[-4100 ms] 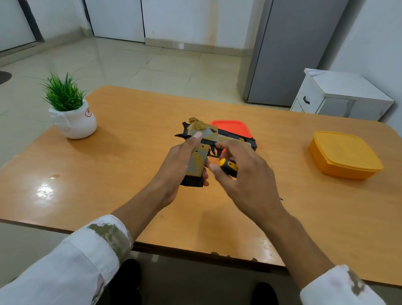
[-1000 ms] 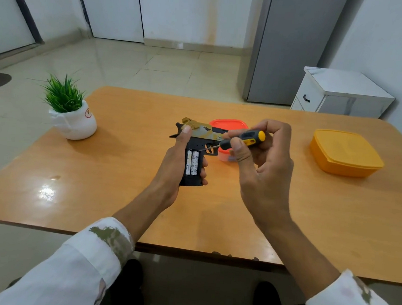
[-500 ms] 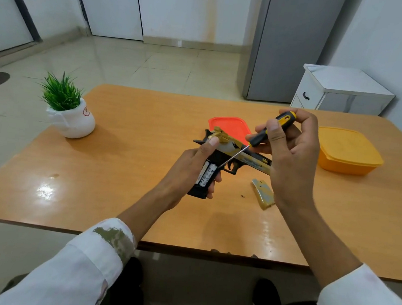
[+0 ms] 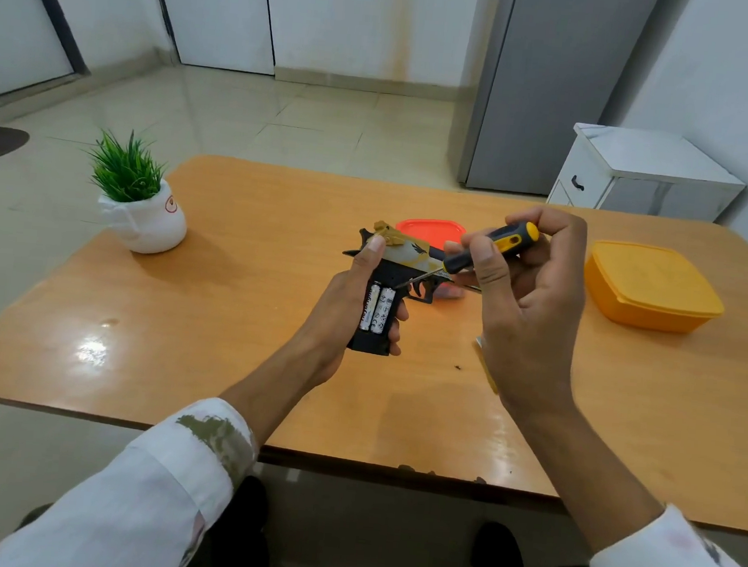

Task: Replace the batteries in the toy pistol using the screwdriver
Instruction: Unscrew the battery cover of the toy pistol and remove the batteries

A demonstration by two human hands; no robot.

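A shiny brown tabletop is seen in a room with pale floor tiles and white doors at the back. On the left part of the tabletop, a small green plant in a white pot is set. In the middle, behind the hands, a box with a red lid is placed. On the right part, a shut yellow box is laid. Behind the tabletop on the right, a tall grey fridge and a low white cabinet are found by the wall.

The toy pistol is held over the middle of the tabletop by the left hand. Its handle is wrapped by the fingers, and the thumb is laid up along the back. The side of the handle is open, and two batteries are seen inside, side by side.

The screwdriver is gripped at its black and yellow handle by the right hand, with the fingers curled round it. Its thin metal tip is pointed down and left, and is put against the black body just above the batteries. A tan piece is partly hidden behind the right hand on the tabletop.
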